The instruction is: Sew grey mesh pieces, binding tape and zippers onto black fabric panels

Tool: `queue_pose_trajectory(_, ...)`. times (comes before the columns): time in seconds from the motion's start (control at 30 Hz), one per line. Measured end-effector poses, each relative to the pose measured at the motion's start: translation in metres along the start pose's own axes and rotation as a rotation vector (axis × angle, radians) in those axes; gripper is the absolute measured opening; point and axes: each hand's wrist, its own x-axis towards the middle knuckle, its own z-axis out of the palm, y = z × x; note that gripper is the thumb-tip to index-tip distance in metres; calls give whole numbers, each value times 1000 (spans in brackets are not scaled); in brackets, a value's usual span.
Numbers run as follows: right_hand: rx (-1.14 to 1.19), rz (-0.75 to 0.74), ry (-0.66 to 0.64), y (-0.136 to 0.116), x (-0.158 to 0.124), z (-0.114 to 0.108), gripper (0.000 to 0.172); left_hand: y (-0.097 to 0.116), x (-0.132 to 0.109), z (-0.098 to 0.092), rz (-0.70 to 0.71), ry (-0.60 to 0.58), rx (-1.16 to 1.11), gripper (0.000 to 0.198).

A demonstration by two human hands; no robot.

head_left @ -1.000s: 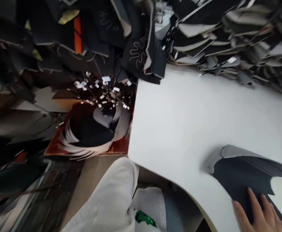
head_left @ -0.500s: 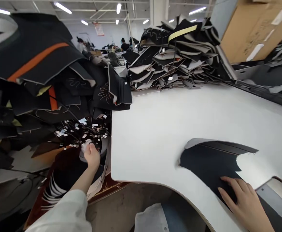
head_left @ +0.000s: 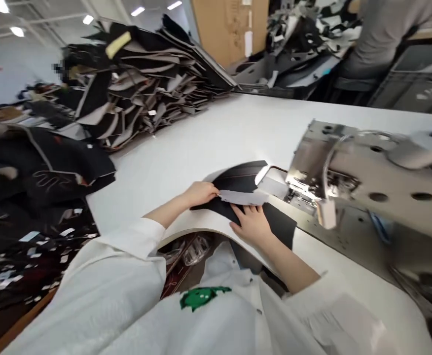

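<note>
A dark fabric panel (head_left: 280, 224) lies on the white tabletop in front of me, its far part curving towards the sewing machine (head_left: 371, 172). Across it rests a small light grey fabric piece (head_left: 242, 197). My left hand (head_left: 200, 193) is closed, pinching the left end of this grey piece between thumb and finger. Flat on the dark panel, with fingers somewhat apart, is my right hand (head_left: 253, 224); its fingertips touch the lower edge of the grey piece. The machine's needle area is just right of the panel.
A high stack of dark cut panels (head_left: 145, 93) stands at the table's back left. More dark pieces (head_left: 64, 158) and a heap with small white tags (head_left: 34, 261) lie left of the table. A cardboard box (head_left: 231, 29) and another person's grey sleeve (head_left: 377, 39) are behind.
My left hand has come from the tagged heap at the left to the panel, now with a grey piece in it. The view has swung right, bringing the sewing machine into sight.
</note>
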Motion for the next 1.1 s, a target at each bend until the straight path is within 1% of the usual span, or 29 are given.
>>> queue_pose_trajectory(0.13,23,32,11,1,-6,-4,60,10,-5,-14,-36,-71,83,39)
queue_pose_trajectory(0.2,14,25,23,2,-8,-4,60,22,-10,-23,-25,-100,88,46)
queue_pose_trajectory(0.27,-2,11,38,2,-10,-3,59,38,-12,-32,31,-132,47,57)
queue_pose_trajectory(0.37,-33,-17,53,1,-12,-2,57,64,-3,-40,124,-184,-38,64)
queue_pose_trajectory(0.43,-59,-38,60,1,-13,0,56,72,7,-37,134,-203,-59,66)
queue_pose_trajectory(0.5,-87,-50,72,1,-12,3,54,71,16,-28,117,-186,-81,72)
queue_pose_trajectory(0.57,-115,-54,84,1,-11,6,54,65,19,-18,106,-155,-110,74)
queue_pose_trajectory(0.7,-164,-69,99,4,-10,15,53,56,12,1,101,-69,-158,57)
queue_pose_trajectory(0.8,-147,-72,93,6,-9,18,54,52,7,7,104,-15,-220,42)
queue_pose_trajectory(0.87,-112,-60,65,7,-8,17,56,50,7,6,122,-5,-283,38)
queue_pose_trajectory(0.93,-77,-44,39,7,-9,12,57,47,9,1,171,11,-328,40)
queue_pose_trajectory(1.0,-32,-35,31,8,-9,6,59,45,13,-6,256,50,-330,39)
queue_pose_trajectory(1.07,11,-39,41,11,-8,-1,60,41,20,-12,373,85,-296,34)
queue_pose_trajectory(1.1,27,-39,49,14,-7,-3,61,38,26,-14,440,84,-273,32)
